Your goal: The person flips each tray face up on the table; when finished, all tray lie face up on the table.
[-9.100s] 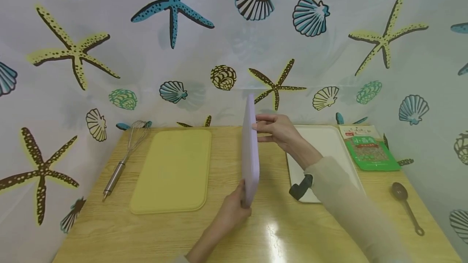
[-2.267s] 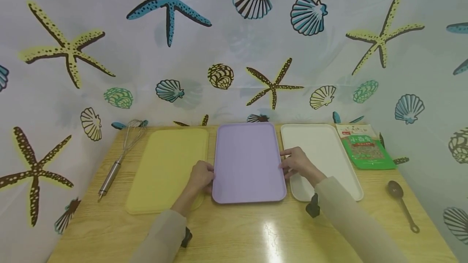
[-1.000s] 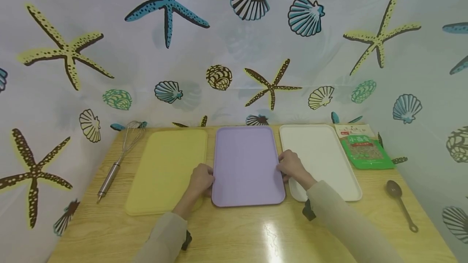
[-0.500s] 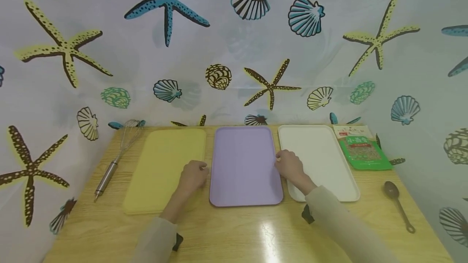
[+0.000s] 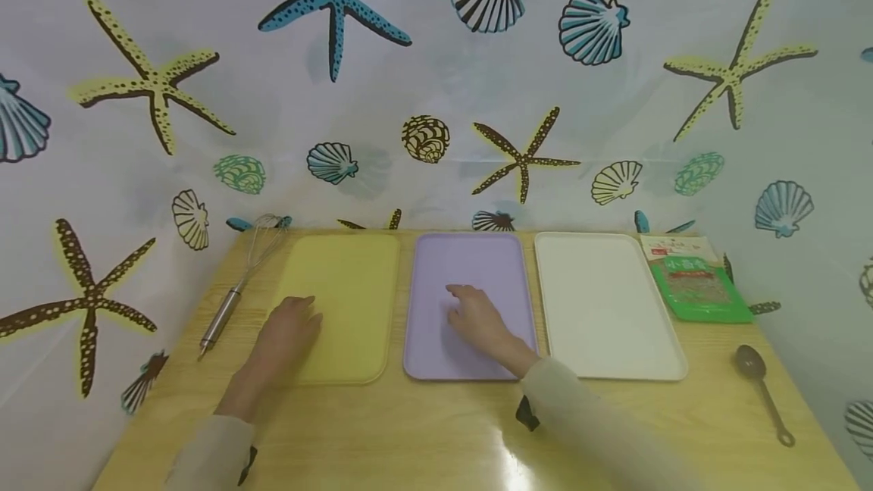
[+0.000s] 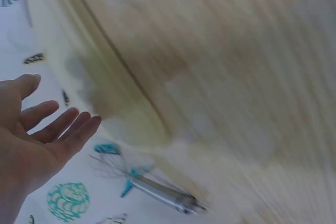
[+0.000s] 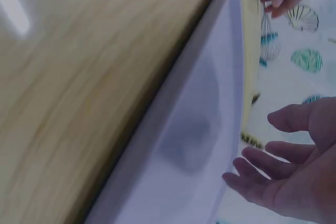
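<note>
Three flat rectangular trays lie side by side: a yellow tray (image 5: 355,279), a purple tray (image 5: 470,260) and a white tray (image 5: 603,301). Over the left side of the yellow one hovers my left hand (image 5: 286,330), its fingers loosely spread and holding nothing. My right hand (image 5: 486,328) is above the purple tray, casting a shadow on it; in the right wrist view the right hand (image 7: 299,166) has relaxed, parted fingers with nothing between them. A metal whisk (image 5: 235,298) lies left of the yellow tray, close to my left hand.
A green and white food packet (image 5: 697,286) lies right of the white tray. In front of it is a brown spoon (image 5: 753,366). Behind the wooden table (image 5: 409,430) hangs a curtain (image 5: 382,97) printed with shells and starfish.
The purple tray, held upright earlier, was laid flat between the others and nudged nearer at its sides. Both hands have since let go and shifted left, over the yellow and purple trays.
</note>
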